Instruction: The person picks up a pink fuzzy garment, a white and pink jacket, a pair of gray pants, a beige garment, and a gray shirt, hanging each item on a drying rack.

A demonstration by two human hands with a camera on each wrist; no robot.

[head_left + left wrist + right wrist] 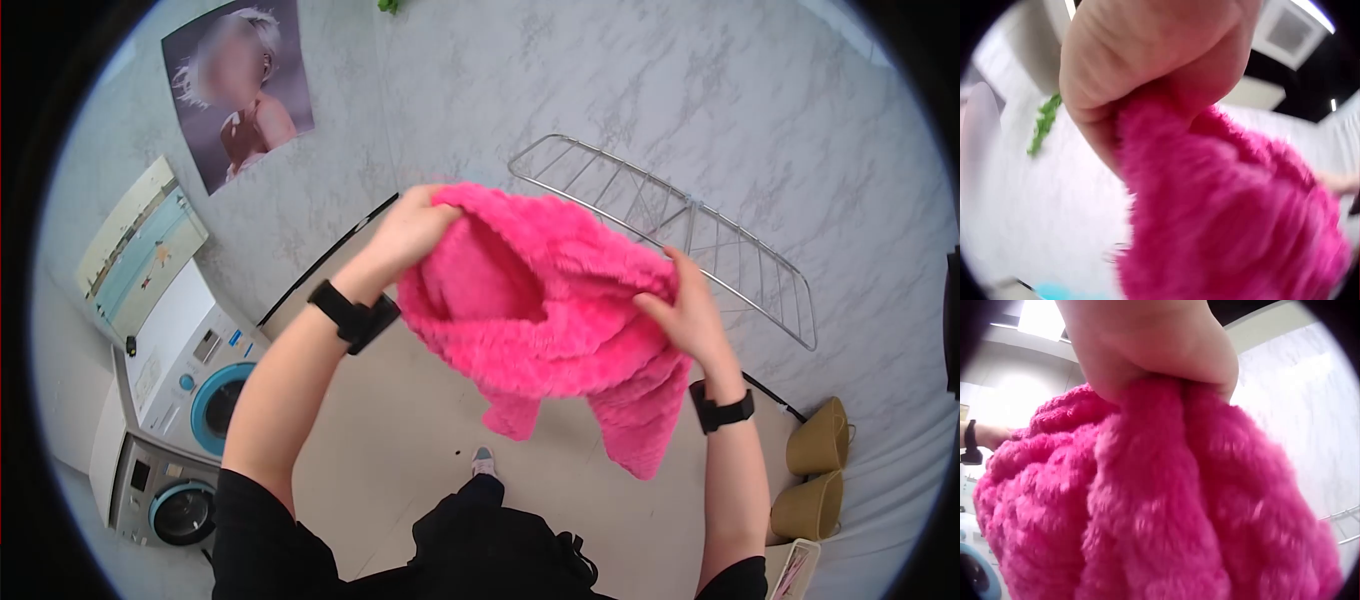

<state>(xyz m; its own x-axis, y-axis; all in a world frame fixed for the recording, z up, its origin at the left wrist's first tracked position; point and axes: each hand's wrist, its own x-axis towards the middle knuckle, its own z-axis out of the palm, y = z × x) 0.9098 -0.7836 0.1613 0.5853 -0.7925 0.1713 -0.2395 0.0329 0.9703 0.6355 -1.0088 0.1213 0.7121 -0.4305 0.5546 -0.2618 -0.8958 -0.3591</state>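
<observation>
A bright pink fluffy garment (570, 345) hangs in the air between both hands, its wide opening turned up towards the head camera. Two sleeve- or leg-like parts dangle below it over the floor. The left hand (412, 230) grips the garment's edge at the upper left. At the other side, the right hand (692, 312) pinches the edge between thumb and fingers. In the left wrist view, curled fingers (1154, 56) bunch the plush cloth (1210, 212). The right wrist view has the fabric (1147, 500) falling in folds under the right hand (1154, 344).
Beyond the garment, a metal drying rack (690, 205) stands by the marbled wall. Two front-loading machines, a white washer (205, 355) and a grey one (140, 480), are at the left. Woven baskets (818, 440) and a white tray (797, 570) sit at the right.
</observation>
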